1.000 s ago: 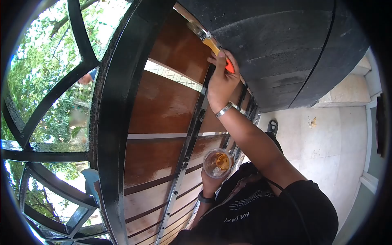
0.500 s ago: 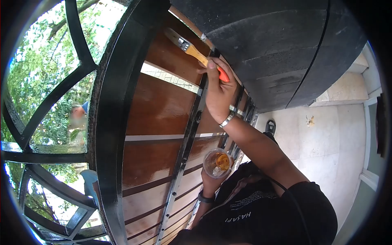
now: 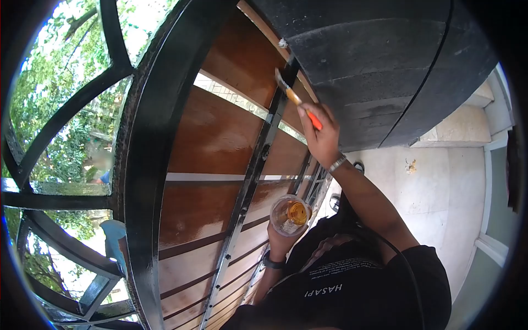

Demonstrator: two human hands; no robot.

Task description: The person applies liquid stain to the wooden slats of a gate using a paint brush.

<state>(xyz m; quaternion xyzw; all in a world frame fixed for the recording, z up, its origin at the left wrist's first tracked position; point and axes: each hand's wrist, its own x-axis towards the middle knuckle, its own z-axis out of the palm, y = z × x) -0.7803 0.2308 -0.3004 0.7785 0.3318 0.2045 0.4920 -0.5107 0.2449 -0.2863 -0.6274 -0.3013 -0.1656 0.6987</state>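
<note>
The paintbrush (image 3: 294, 96) is raised against the upper part of the gate, its bristles touching the black metal bar (image 3: 258, 159) that runs between the wooden panels. Its handle is wood near the ferrule and orange at the end. The right hand (image 3: 320, 137) is closed around the orange end, with a metal bracelet at the wrist. The left hand (image 3: 283, 236) is wrapped around a clear plastic cup (image 3: 290, 214) from below, holding it near the chest; the cup contains a little amber liquid. A dark watch sits on the left wrist.

The wooden panels (image 3: 214, 137) nearest the brush are dark brown and glossy. The slats (image 3: 192, 269) lower down are paler and matt. Narrow gaps between the panels show daylight. Left of the panels a thick curved black frame (image 3: 146, 165) runs from top to bottom, and beyond it black bars form an open pattern.

To the right of the brush stands a dark grey wall (image 3: 385, 66), just beside the gate's edge. Below it is pale tiled floor (image 3: 434, 187), with a white door frame at the far right edge.

Through the open bars on the left, green trees (image 3: 49, 104) are visible. A figure there is blurred and cannot be made out. A dark item on the floor behind the right forearm is mostly hidden.
</note>
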